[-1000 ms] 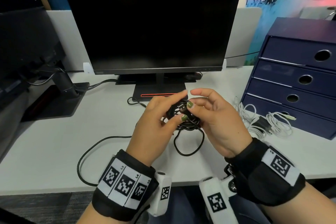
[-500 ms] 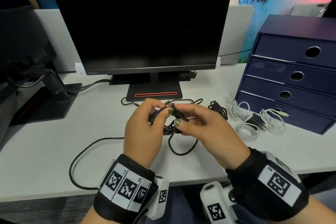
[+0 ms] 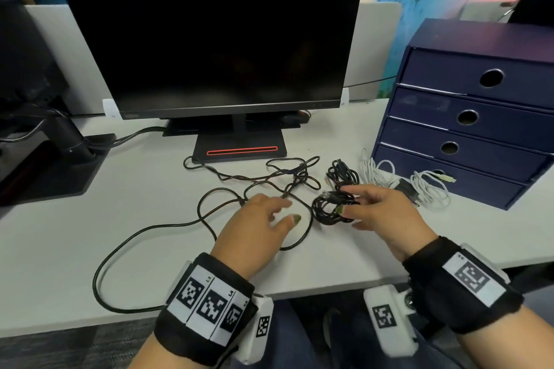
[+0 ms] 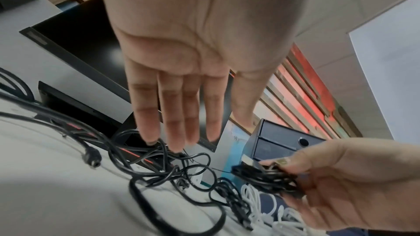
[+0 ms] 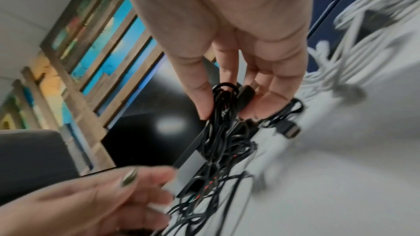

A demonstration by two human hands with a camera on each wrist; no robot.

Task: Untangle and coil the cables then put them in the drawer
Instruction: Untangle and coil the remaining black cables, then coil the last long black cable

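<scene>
My right hand [image 3: 347, 200] pinches a small coiled black cable [image 3: 329, 208] between thumb and fingers, low over the white desk; the right wrist view shows the coil [image 5: 223, 107] hanging from that pinch. My left hand [image 3: 284, 212] hovers with straight fingers, holding nothing, over a long tangled black cable [image 3: 209, 198] spread across the desk. In the left wrist view its fingertips [image 4: 179, 143] are just above the tangle [image 4: 159, 173]. A second black bundle [image 3: 343, 174] lies just beyond my right hand. The dark blue drawer unit [image 3: 467, 129] stands at the right, all its drawers shut.
Loose white cables with a dark adapter [image 3: 419, 189] lie in front of the bottom drawer. A black monitor [image 3: 209, 33] on its stand [image 3: 239, 147] fills the back of the desk. Another monitor base [image 3: 51, 165] sits at the left. The desk's front edge [image 3: 314, 290] is near my wrists.
My hands have dropped toward the desk and moved apart. The left hand let go of the coil and opened; the right hand carried the coil to the right.
</scene>
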